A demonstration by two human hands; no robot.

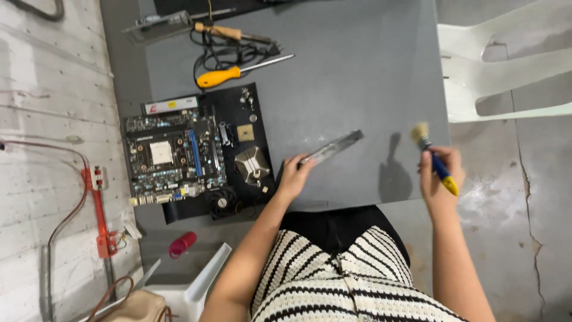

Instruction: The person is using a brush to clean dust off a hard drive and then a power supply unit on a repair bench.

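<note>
My left hand [293, 176] grips one end of a long thin metal strip [333, 146] that reaches up and right over the grey table [357, 71]. My right hand [440, 173] holds a small brush [434, 158] with a blue and yellow handle, bristles pointing up, off the table's right edge. Left of my left hand a computer motherboard [173, 155] lies on a black mat [238, 101], with a finned metal heatsink [251, 162] and a small fan [221, 201] beside it.
A yellow-handled screwdriver [229, 74], a wooden-handled tool [229, 33] and black cables [229, 55] lie at the table's far left. White plastic chair [500, 65] at right. A pink cylinder [182, 244], a white bin [202, 280] and a red pipe fitting [101, 220] are at lower left.
</note>
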